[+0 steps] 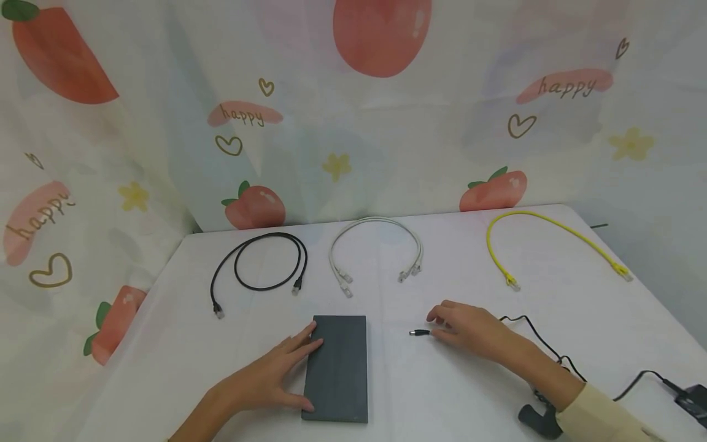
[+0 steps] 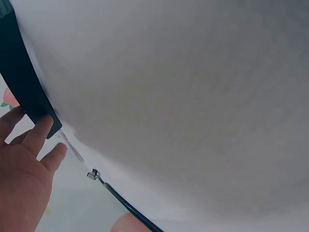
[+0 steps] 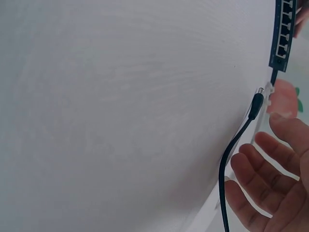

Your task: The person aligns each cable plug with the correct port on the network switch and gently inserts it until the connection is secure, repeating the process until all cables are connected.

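A flat dark-grey network switch (image 1: pixel 337 368) lies on the white table, its row of ports (image 3: pixel 284 38) visible in the right wrist view. My left hand (image 1: pixel 265 374) is at its left edge, thumb near the front corner and fingertips near the back one, fingers spread. To the right of the switch, a black barrel plug (image 1: pixel 420 333) with a metal tip points left. Beside this plug is my right hand (image 1: pixel 469 328), its fingers loosely bent. In the right wrist view a gap shows between those fingers and the power cord (image 3: pixel 229 150).
Behind the hands lie a coiled black network cable (image 1: pixel 270 286), two white cables (image 1: pixel 375 218) and a yellow cable (image 1: pixel 563 227). A black power adapter (image 1: pixel 693 402) sits at the right edge. Patterned fabric (image 1: pixel 386 135) hangs behind the table.
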Tool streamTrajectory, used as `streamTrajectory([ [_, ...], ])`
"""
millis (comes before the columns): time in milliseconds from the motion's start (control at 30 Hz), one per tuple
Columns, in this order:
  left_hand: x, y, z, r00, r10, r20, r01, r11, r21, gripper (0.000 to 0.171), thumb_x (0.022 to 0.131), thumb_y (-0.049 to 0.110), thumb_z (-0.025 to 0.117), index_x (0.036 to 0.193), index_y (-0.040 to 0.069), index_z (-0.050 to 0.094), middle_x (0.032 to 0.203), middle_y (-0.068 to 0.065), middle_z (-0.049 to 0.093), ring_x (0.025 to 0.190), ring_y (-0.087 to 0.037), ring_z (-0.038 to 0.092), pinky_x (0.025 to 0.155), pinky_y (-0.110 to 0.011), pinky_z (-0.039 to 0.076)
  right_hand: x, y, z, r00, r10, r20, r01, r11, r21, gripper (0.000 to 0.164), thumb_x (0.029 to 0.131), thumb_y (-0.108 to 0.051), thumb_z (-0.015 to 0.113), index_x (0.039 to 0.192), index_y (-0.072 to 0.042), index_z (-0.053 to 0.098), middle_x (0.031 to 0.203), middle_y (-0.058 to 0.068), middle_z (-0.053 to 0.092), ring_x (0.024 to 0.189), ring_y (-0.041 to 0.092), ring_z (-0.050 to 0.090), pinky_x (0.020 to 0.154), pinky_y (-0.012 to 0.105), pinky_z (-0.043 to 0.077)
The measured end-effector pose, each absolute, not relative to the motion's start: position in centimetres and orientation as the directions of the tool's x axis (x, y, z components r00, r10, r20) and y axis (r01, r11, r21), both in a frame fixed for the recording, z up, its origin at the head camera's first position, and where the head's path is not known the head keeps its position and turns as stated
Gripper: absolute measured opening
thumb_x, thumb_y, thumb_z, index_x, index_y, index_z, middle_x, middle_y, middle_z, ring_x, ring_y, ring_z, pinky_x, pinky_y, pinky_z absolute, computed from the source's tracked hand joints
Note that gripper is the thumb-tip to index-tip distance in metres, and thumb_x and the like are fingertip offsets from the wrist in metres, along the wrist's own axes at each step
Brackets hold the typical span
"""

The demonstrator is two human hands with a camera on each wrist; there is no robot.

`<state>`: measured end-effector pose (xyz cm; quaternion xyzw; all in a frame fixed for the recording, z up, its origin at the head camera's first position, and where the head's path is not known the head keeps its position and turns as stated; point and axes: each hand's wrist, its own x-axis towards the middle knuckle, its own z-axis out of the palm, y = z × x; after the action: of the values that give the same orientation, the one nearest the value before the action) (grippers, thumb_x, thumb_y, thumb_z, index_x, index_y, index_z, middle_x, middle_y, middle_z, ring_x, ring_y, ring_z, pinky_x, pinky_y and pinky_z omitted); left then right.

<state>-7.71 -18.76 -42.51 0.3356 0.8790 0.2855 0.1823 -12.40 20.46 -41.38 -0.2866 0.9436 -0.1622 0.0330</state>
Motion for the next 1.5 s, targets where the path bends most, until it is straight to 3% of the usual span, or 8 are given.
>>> streamTrajectory([
  [133, -7.4, -18.7, -42.2, -0.697, 0.698, -0.164, 0.460, 0.610, 0.645, 0.104, 0.072, 0.057, 0.072, 0.150, 0.010, 0.024, 0.158, -0.004, 0.001, 0.141, -0.025, 0.011, 0.106, -0.046, 0.027, -12.4, 20.2, -41.3, -0.818, -0.575, 0.037, -0.553, 0.765, -0.330, 0.015, 0.083, -0.018, 0.071, 0.097, -0.015, 0.067, 0.085, -0.013, 0.055, 0.077, 0.006, 0.058, 0.065, 0.027, 0.050],
  [367, -7.0, -18.7, -42.2, -0.670, 0.717, -0.190, 0.475, 0.611, 0.633, 0.119, 0.065, 0.057, 0.077, 0.152, 0.008, 0.011, 0.157, -0.007, -0.009, 0.141, -0.028, 0.006, 0.107, -0.044, 0.026, -12.3, 19.7, -41.4, -0.798, -0.601, 0.045, -0.578, 0.742, -0.341, 0.016, 0.083, -0.019, 0.072, 0.097, -0.014, 0.067, 0.085, -0.013, 0.055, 0.077, 0.006, 0.059, 0.066, 0.027, 0.050],
  [800, -6.8, -18.4, -42.8, -0.686, 0.705, -0.179, 0.476, 0.621, 0.623, 0.119, 0.066, 0.058, 0.075, 0.152, 0.008, 0.009, 0.157, -0.005, -0.010, 0.141, -0.026, 0.009, 0.106, -0.041, 0.029, -12.7, 19.0, -41.7, -0.782, -0.623, 0.013, -0.590, 0.732, -0.341, 0.017, 0.080, -0.014, 0.074, 0.096, -0.013, 0.067, 0.084, -0.011, 0.055, 0.073, 0.003, 0.053, 0.064, 0.026, 0.049],
  [1167, -6.5, -18.2, -43.1, -0.699, 0.696, -0.160, 0.483, 0.626, 0.612, 0.120, 0.066, 0.061, 0.074, 0.152, 0.008, 0.008, 0.157, -0.004, -0.012, 0.141, -0.025, 0.006, 0.107, -0.040, 0.029, -12.6, 18.8, -42.0, -0.746, -0.658, 0.101, -0.655, 0.699, -0.286, 0.016, 0.077, -0.009, 0.077, 0.087, -0.013, 0.064, 0.081, -0.009, 0.055, 0.072, 0.005, 0.053, 0.062, 0.025, 0.049],
  [1500, -6.4, -18.2, -43.0, -0.690, 0.710, -0.140, 0.464, 0.582, 0.668, 0.118, 0.067, 0.054, 0.076, 0.151, 0.006, 0.009, 0.155, -0.007, -0.014, 0.140, -0.024, 0.014, 0.106, -0.037, 0.031, -12.8, 18.2, -42.3, -0.740, -0.665, 0.098, -0.664, 0.701, -0.260, 0.015, 0.079, -0.011, 0.075, 0.085, -0.015, 0.063, 0.080, -0.012, 0.054, 0.070, 0.001, 0.051, 0.061, 0.023, 0.048],
])
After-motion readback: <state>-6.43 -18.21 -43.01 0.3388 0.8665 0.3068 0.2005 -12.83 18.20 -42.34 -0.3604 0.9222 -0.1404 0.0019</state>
